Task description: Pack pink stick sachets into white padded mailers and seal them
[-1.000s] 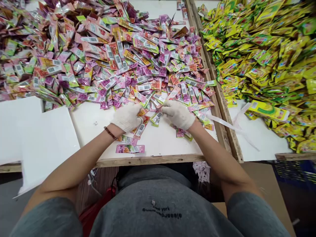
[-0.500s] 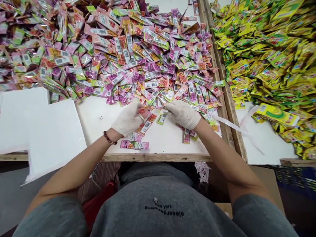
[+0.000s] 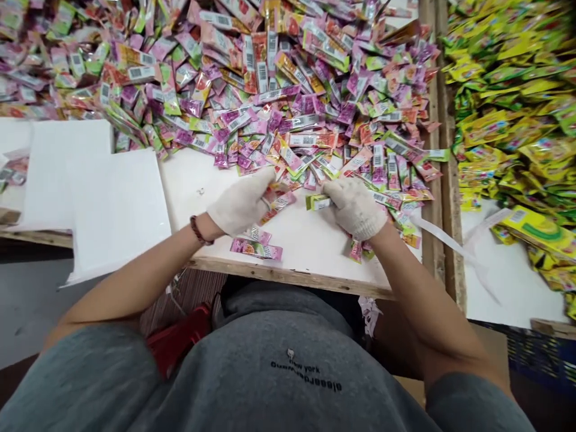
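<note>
A green-ended sachet [image 3: 318, 202] is pinched in the gloved right hand [image 3: 357, 207], and the left hand [image 3: 240, 204] is closed around pinkish sachets [image 3: 279, 205], both over the white tabletop [image 3: 310, 246]. Just beyond spreads a mixed sachet pile [image 3: 270, 90]; white sheets [image 3: 121, 204] lie left, and wooden rails [image 3: 455, 240] at right fence off yellow packets [image 3: 508, 132].

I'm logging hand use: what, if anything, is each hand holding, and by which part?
The right hand has a green sachet by one end. The left hand has pink-orange sachets, also by one end; their number is unclear.
</note>
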{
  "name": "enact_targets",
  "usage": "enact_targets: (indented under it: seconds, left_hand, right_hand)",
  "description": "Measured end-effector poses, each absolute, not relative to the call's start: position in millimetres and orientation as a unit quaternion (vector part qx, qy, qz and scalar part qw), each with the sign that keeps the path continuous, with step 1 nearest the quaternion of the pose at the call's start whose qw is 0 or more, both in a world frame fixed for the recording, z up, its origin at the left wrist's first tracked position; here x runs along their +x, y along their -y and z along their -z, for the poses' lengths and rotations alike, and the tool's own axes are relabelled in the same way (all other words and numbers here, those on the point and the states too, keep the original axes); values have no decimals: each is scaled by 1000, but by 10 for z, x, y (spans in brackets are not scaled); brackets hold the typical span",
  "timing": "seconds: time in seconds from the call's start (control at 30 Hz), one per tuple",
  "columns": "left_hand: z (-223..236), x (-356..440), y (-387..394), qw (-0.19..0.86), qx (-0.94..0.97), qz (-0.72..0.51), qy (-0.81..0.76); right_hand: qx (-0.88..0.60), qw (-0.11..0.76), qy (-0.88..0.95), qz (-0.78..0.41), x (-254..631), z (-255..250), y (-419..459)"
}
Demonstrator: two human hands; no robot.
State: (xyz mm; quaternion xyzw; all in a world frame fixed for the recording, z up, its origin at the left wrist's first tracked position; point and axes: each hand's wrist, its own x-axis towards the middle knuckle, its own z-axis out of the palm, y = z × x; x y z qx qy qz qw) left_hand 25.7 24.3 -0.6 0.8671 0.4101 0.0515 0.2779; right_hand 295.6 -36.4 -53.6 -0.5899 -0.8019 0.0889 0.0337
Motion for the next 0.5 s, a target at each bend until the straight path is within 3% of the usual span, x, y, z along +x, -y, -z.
enact_targets:
  seconds: [0.07,0.2,0.37,0.5]
  left_hand:
    - [-124,55,-346,315,857,-47,-406]
    - [-102,-206,-391,360,865,93,-338]
    - [253,-224,-309,273,891,179,-315]
    - [330,-171,-287,217,923,153,-279]
  right_hand:
    - [-582,57,803,-120,2830,527,336]
    - [-535,35,830,-150,2396,520,191]
    - [-519,-54,840,-150,2035,523,39]
    - [-536,-53,834,-124,2016,507,80]
